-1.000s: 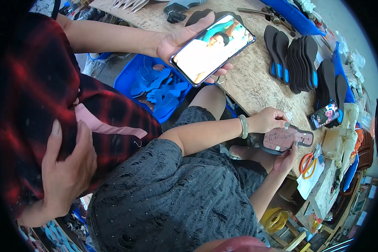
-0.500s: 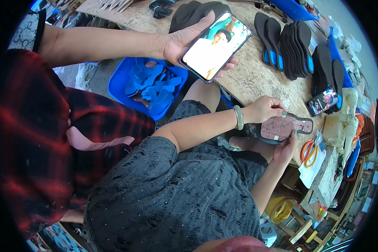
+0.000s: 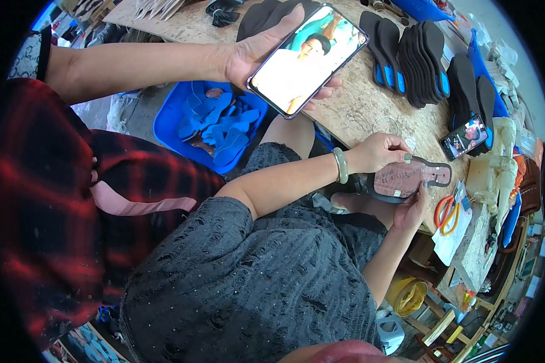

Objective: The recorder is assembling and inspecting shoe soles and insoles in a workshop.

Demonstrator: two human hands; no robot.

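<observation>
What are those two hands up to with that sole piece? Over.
Left hand pinching upper edge of dark-rimmed sole piece. Right hand holding its lower edge. Co-worker's hand, holding phone, off to the left, clear of it.

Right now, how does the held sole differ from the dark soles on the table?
The held sole shows a pinkish-brown face; the dark soles show some blue patches. The left hand and right hand hold the held sole; the dark soles rest on the table.
</observation>
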